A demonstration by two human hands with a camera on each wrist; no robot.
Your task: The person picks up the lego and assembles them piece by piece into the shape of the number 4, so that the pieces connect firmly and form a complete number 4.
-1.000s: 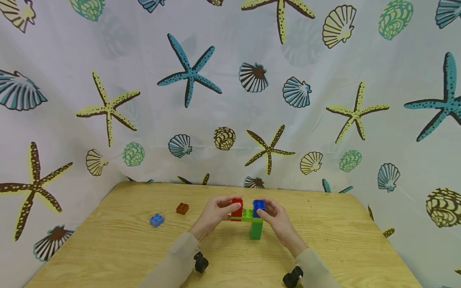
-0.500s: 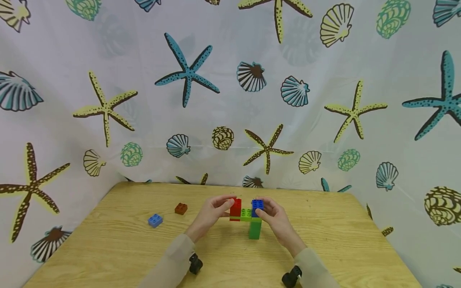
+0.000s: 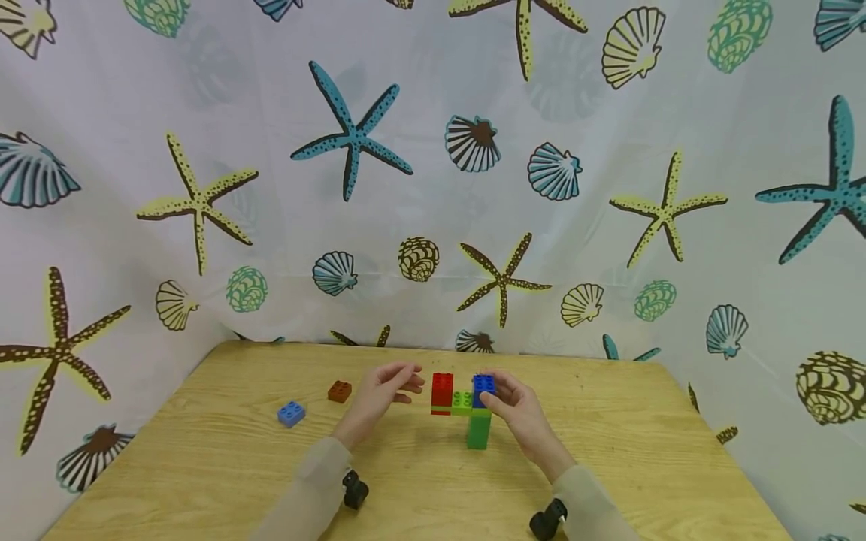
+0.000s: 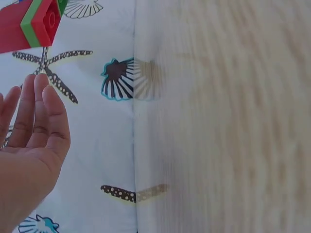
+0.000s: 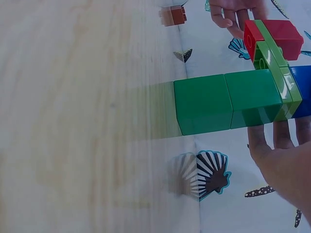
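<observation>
My right hand (image 3: 519, 409) holds a toy brick structure by the blue brick (image 3: 483, 383) at its upper right, thumb in front and fingers behind. Below that blue brick, two green bricks (image 5: 204, 104) are stacked as a leg standing on the table. A lime green piece (image 3: 462, 402) spans leftward from the leg's top. On its left end sits a red brick (image 3: 442, 389), and a smaller red part (image 5: 250, 40) shows beneath the lime piece there. My left hand (image 3: 380, 394) is just left of the red brick, apart from it, with loosely bent fingers and nothing in them.
On the wooden table (image 3: 223, 466), a light blue brick (image 3: 292, 414) and a brown brick (image 3: 340, 391) lie to the left of my left hand. Behind the table hangs a white curtain (image 3: 406, 218) printed with starfish and shells.
My left hand has let go of the red brick and moved left, away from it. The right hand keeps its hold on the blue brick, and the structure stays in place.
</observation>
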